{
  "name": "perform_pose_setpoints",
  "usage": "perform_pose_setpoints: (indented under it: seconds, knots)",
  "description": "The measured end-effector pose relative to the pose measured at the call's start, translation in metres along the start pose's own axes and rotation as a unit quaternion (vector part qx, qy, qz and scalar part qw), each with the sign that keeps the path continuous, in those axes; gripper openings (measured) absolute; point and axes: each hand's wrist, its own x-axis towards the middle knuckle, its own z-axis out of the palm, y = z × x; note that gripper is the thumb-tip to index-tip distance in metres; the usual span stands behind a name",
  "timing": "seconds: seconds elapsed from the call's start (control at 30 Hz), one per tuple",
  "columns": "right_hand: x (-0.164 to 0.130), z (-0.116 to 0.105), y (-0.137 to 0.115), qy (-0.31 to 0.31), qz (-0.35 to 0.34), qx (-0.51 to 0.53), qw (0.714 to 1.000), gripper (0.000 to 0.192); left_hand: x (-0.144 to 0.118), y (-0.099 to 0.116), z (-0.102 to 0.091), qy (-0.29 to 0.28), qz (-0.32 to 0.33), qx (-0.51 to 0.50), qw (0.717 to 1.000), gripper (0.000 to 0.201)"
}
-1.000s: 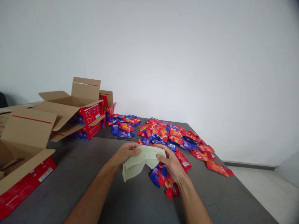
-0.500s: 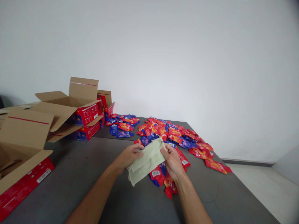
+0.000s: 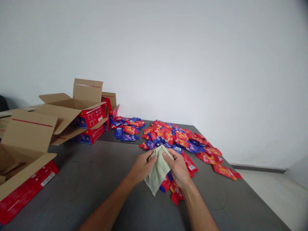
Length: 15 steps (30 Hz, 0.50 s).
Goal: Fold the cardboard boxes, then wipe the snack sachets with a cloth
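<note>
A pale green cloth (image 3: pixel 158 169) hangs between my two hands, its lower corner pointing down toward the table. My left hand (image 3: pixel 143 165) is closed on its left edge, thumb on top. On the other side my right hand (image 3: pixel 177 166) pinches the cloth's right edge, thumb also on top. Behind and below the hands spreads a pile of red and blue pouches (image 3: pixel 166 133). Some pouches (image 3: pixel 176 192) lie under and beside my right hand, partly hidden by it and the cloth.
Open red cardboard boxes (image 3: pixel 95 117) stand stacked at the left back, flaps spread. Another open box (image 3: pixel 29 189) is at the near left. A smaller heap of pouches (image 3: pixel 130 129) lies beyond on the dark table (image 3: pixel 91 173). A white wall (image 3: pixel 154 57) rises behind.
My left hand has moved right, closer to my right hand. The cloth, stretched out sideways before, is now bunched between them and hangs in folds.
</note>
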Motion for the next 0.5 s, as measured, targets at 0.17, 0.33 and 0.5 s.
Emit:
perform_pose_setpoints:
  seconds: [0.17, 0.33, 0.5]
  knots:
    - [0.007, -0.009, 0.006, 0.069, -0.010, -0.016, 0.997, 0.047, 0.006, -0.003, -0.017, 0.046, -0.056, -0.123, 0.990, 0.040]
    - [0.018, -0.019, 0.021, 0.151, -0.076, -0.181, 0.969, 0.038, 0.007, -0.008, -0.026, 0.086, -0.131, -0.217, 0.964, 0.045]
    - [0.026, -0.048, 0.022, 0.202, -0.117, -0.238, 0.943, 0.041, 0.008, -0.008, -0.053, 0.133, -0.136, -0.209, 0.959, 0.048]
